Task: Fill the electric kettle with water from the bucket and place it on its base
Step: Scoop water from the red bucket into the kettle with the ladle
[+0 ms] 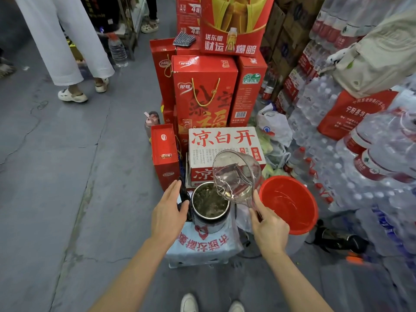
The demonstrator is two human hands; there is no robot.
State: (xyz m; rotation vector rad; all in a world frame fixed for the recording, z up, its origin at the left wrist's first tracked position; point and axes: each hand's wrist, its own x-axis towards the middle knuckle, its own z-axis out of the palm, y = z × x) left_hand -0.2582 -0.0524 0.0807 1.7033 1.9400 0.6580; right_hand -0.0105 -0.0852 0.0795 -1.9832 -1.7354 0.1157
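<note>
A steel electric kettle (210, 204) stands open on a low stool covered with a printed white bag (202, 246). Its black lid is tipped up on the left. My left hand (168, 212) rests against that lid and handle, fingers extended. My right hand (269, 226) grips the handle of a clear plastic jug (236, 174), tilted with its spout over the kettle's mouth and water inside it. A red bucket (290, 203) with water in it sits just right of the kettle. The kettle's base is hidden under the kettle or out of sight.
Red gift boxes (202, 95) and a white carton (225, 140) are stacked behind the kettle. Shrink-wrapped water bottle packs (371, 167) fill the right side. A black appliance (337, 239) lies right of the bucket. A person in white trousers (74, 52) stands at far left on grey floor.
</note>
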